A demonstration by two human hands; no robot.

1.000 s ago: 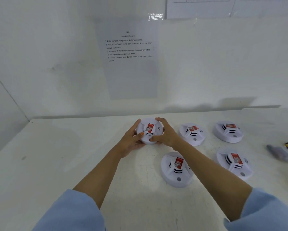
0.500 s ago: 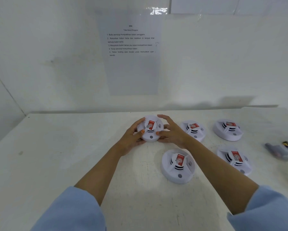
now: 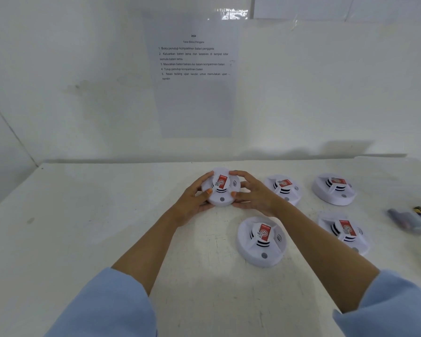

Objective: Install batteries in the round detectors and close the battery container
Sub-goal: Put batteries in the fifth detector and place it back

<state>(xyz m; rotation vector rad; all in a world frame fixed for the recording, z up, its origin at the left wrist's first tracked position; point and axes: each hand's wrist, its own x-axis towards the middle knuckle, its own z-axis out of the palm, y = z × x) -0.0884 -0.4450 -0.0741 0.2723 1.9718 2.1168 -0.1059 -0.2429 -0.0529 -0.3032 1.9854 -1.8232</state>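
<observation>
White table (image 3: 82,234), detector (image 3: 221,194) btwn L hand (image 3: 194,199), R hand (image 3: 256,196), both grips clasping it

At three o'clock in the view, a blurred pale pouch or tray (image 3: 415,221) is cut off by the edge; it holds dark and yellowish things too smeared to name. The held detector (image 3: 221,190) shows only its labelled face, so its underside is hidden. Its nine o'clock rim is covered by the gripping left hand (image 3: 193,200) and its three o'clock rim by the right hand (image 3: 255,195). The right wrist also hides the eight o'clock rim of the neighbouring detector (image 3: 286,189). The small print on the red label (image 3: 222,181) is unreadable. The blue sleeves (image 3: 112,307) run off the bottom edge. At one o'clock, a wall sheet (image 3: 326,6) is cut by the top.
</observation>
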